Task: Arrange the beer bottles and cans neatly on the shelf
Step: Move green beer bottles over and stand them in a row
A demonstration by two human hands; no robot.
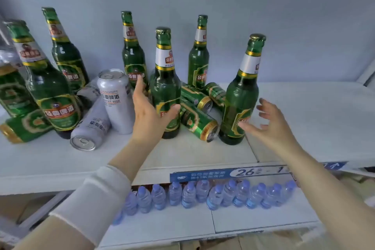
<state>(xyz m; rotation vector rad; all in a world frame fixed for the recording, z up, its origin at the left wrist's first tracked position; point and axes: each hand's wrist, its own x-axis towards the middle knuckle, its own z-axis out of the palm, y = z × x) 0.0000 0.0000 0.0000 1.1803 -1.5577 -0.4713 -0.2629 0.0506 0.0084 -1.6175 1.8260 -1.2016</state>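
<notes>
The white shelf (304, 117) carries a loose crowd of beer bottles and cans. The left hand (150, 111) reaches to the tall green glass beer bottle in the middle (165, 79), which stands upright near the shelf's front. Its fingers (140, 85) lie straight along the bottle's left side and the thumb crosses the lower label, perhaps touching it, though the view does not settle that. The right hand (272, 126) hangs open just beside the green glass beer bottle on the right (241, 95), its fingers loosely spread and gripping nothing. Between these two bottles green beer cans (198, 124) lie on their sides. Left of the left hand an upright silver wheat-beer can (116, 97) stands with a fallen silver can (91, 128) leaning against it. Small clear water bottles (203, 195) line the shelf below.
</notes>
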